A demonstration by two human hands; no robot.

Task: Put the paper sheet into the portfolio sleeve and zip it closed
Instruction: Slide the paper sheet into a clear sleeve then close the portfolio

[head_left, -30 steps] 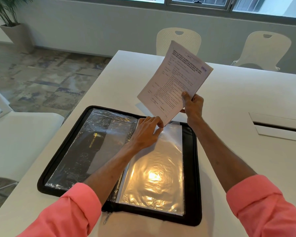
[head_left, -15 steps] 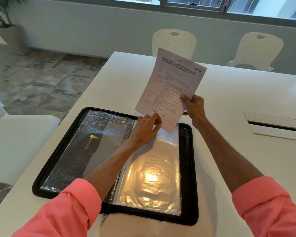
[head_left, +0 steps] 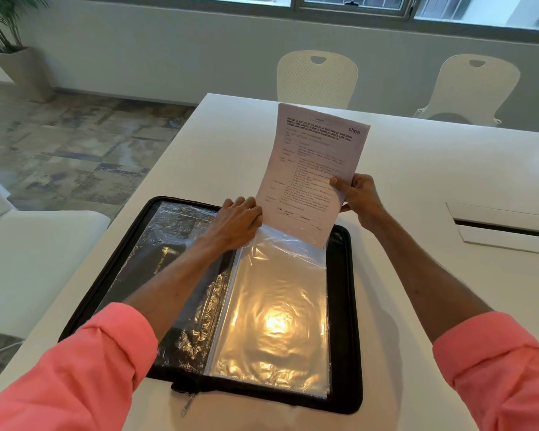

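Note:
A black zip portfolio [head_left: 344, 306] lies open on the white table [head_left: 417, 188]. Its clear plastic sleeve [head_left: 274, 306] fills the right half and glares under a lamp reflection. A printed paper sheet [head_left: 315, 169] stands nearly upright above the sleeve's far edge, its lower corner down at the sleeve's mouth. My right hand [head_left: 360, 194] pinches the sheet's right edge. My left hand [head_left: 235, 223] grips the top left edge of the sleeve, holding the plastic lifted beside the sheet's lower left edge. The zipper pull [head_left: 187, 405] hangs at the near edge of the portfolio.
Two white chairs [head_left: 318, 77] [head_left: 473, 85] stand at the table's far side. A cable slot [head_left: 504, 228] is set into the table at right. A white seat [head_left: 28, 262] is on the left, a potted plant [head_left: 16, 57] in the far left corner.
My right hand has turned the sheet more upright and lowered its bottom corner to the sleeve's mouth. My left hand has closed on the sleeve's top edge and lifted it.

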